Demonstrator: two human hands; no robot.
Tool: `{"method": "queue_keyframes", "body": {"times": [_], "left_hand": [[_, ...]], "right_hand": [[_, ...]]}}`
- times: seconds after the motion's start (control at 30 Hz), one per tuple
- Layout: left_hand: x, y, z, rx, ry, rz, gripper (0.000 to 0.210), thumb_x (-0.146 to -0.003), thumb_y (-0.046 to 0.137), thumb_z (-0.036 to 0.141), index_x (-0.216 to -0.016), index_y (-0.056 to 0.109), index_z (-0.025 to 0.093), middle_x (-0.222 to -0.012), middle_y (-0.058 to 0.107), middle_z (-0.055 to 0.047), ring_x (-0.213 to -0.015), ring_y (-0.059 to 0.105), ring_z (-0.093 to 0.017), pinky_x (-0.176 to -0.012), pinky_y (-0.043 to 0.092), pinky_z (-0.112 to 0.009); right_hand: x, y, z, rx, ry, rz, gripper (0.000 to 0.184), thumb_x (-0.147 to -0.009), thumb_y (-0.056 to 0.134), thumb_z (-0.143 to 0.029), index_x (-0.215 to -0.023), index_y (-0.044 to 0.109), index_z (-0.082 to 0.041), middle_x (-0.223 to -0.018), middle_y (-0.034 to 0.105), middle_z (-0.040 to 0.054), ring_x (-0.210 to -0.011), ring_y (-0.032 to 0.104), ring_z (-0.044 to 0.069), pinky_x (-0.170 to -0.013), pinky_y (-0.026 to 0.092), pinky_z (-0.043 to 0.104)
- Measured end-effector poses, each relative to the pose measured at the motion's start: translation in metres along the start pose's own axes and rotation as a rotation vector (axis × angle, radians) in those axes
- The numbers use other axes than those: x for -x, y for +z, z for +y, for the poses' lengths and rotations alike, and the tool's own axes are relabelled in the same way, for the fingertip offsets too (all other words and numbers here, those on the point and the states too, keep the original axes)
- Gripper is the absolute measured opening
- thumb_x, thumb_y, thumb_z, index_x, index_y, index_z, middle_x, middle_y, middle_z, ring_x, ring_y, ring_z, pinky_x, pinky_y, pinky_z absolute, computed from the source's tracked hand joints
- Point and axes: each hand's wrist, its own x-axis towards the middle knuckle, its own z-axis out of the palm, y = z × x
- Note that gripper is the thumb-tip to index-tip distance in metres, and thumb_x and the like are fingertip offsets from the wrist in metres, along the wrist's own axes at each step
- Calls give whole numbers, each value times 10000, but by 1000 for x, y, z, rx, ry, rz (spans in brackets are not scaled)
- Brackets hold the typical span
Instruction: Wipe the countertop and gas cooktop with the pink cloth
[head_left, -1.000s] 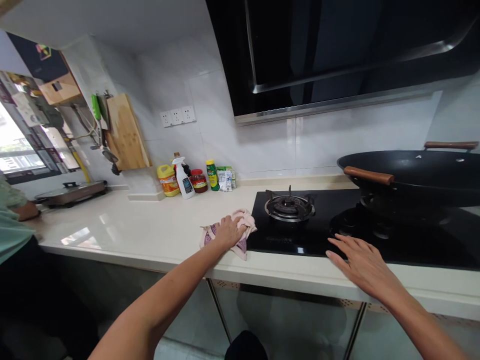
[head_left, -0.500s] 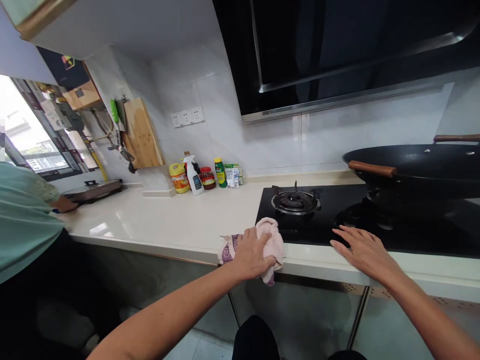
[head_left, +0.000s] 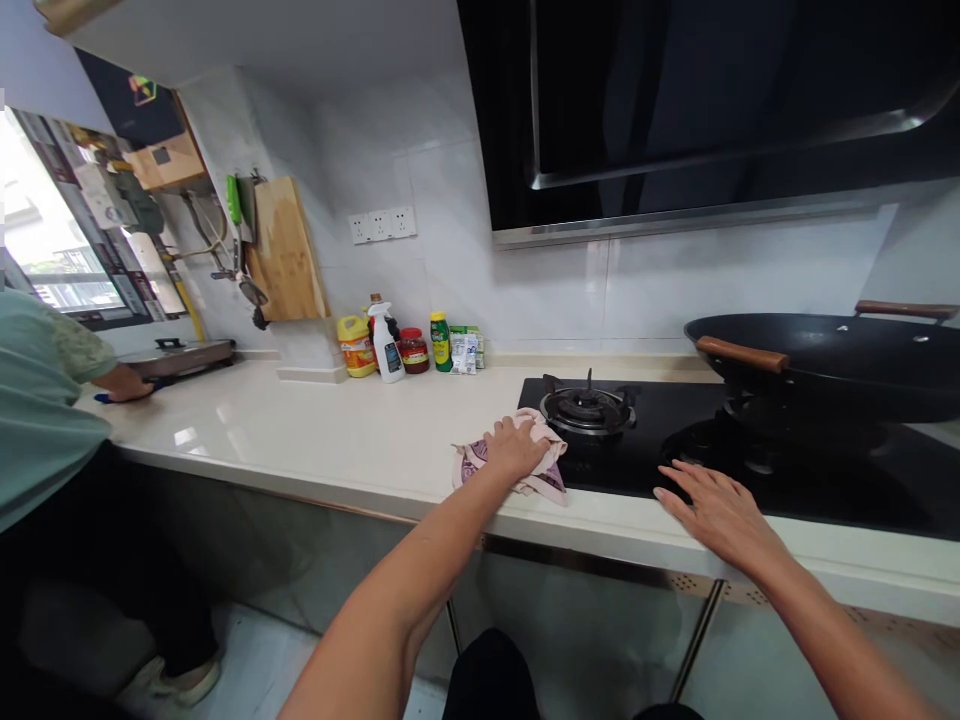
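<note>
My left hand (head_left: 516,448) presses down on a pink and purple cloth (head_left: 546,482), which lies crumpled across the white countertop (head_left: 360,430) and the left edge of the black gas stove (head_left: 630,465). Just behind the cloth is the stove's left burner (head_left: 587,408). Fingers spread and holding nothing, my right hand (head_left: 712,505) rests at the stove's front edge. A large black wok (head_left: 825,375) with wooden handles sits over the right burner.
Along the wall stand a yellow jug (head_left: 356,347), a white spray bottle (head_left: 387,345), a red-lidded jar (head_left: 413,352) and a green bottle (head_left: 440,343). A range hood (head_left: 697,110) hangs above. At far left a person (head_left: 45,400) has a hand on the counter.
My left hand has pushed the cloth away from the counter's front edge, so it now lies flatter and farther back. My right hand has barely moved. The other person's hand shows more.
</note>
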Motion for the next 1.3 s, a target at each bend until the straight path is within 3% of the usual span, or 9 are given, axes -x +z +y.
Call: {"method": "queue_keyframes", "body": {"times": [0.1, 0.23, 0.43, 0.63, 0.77, 0.87, 0.97, 1.1, 1.3], "left_hand": [[7, -1, 1, -15, 46, 0, 661, -940, 396, 630, -1462, 524, 244, -1429, 513, -188, -1342, 458, -401, -1091, 359, -600], [35, 1, 9, -37, 153, 17, 596, -925, 458, 615, -1420, 565, 299, -1424, 529, -126, -1318, 466, -350, -1098, 364, -537], [72, 19, 41, 17, 392, 104, 639, -864, 548, 683, -1390, 604, 324, -1388, 533, -126, -1235, 493, -336, -1070, 378, -540], [77, 28, 81, 137, 500, 75, 604, -819, 585, 725, -1283, 681, 351, -1291, 549, -113, -1186, 496, -335, -1038, 392, -542], [77, 30, 82, 148, 508, 107, 543, -826, 604, 693, -1230, 701, 343, -1213, 568, -98, -1155, 506, -319, -1018, 402, -521], [83, 31, 60, 140, 529, 156, 521, -824, 621, 676, -1204, 703, 330, -1179, 579, -84, -1120, 522, -298, -996, 412, -489], [89, 25, 24, 130, 478, 181, 484, -803, 671, 630, -1186, 704, 337, -1201, 595, -70, -1126, 537, -291, -991, 410, -476], [94, 9, -39, 94, 311, 167, 426, -841, 664, 529, -1231, 684, 358, -1289, 608, -54, -1201, 537, -297, -1017, 397, -470], [92, -15, -123, -79, 8, 172, 373, -898, 574, 498, -1175, 714, 292, -1217, 650, -84, -1171, 578, -300, -971, 421, -434]], "right_hand": [[-2, 0, 1, -18, 15, -3, 626, -976, 316, -662, -1395, 611, -301, -1524, 541, 44, -1392, 474, 301, -1170, 326, 539], [-5, -2, 0, -37, 33, -12, 616, -969, 324, -669, -1378, 626, -321, -1507, 559, 29, -1373, 490, 298, -1151, 347, 548], [-3, 3, 3, -69, 17, 20, 643, -994, 205, -630, -1360, 640, -330, -1476, 590, 21, -1369, 505, 281, -1137, 378, 526], [-5, 16, 23, -179, 25, -30, 696, -989, 117, -629, -1332, 663, -368, -1487, 582, -4, -1414, 478, 254, -1171, 364, 486], [-7, 19, 28, -157, 16, -25, 688, -974, 149, -655, -1353, 651, -374, -1486, 584, -12, -1417, 479, 255, -1170, 374, 475], [-8, 15, 22, -130, 43, -35, 663, -973, 179, -667, -1351, 649, -392, -1494, 577, -22, -1416, 479, 266, -1171, 367, 495], [-8, 11, 16, -114, 53, -49, 654, -971, 207, -683, -1354, 649, -389, -1512, 559, -24, -1428, 461, 275, -1180, 350, 511], [-7, 11, 13, -102, 51, -61, 665, -962, 236, -705, -1386, 626, -373, -1544, 524, -17, -1455, 426, 282, -1204, 303, 526], [-6, 12, 10, -94, 54, -85, 659, -954, 261, -705, -1421, 592, -378, -1566, 498, -19, -1470, 404, 291, -1208, 292, 533]]}}
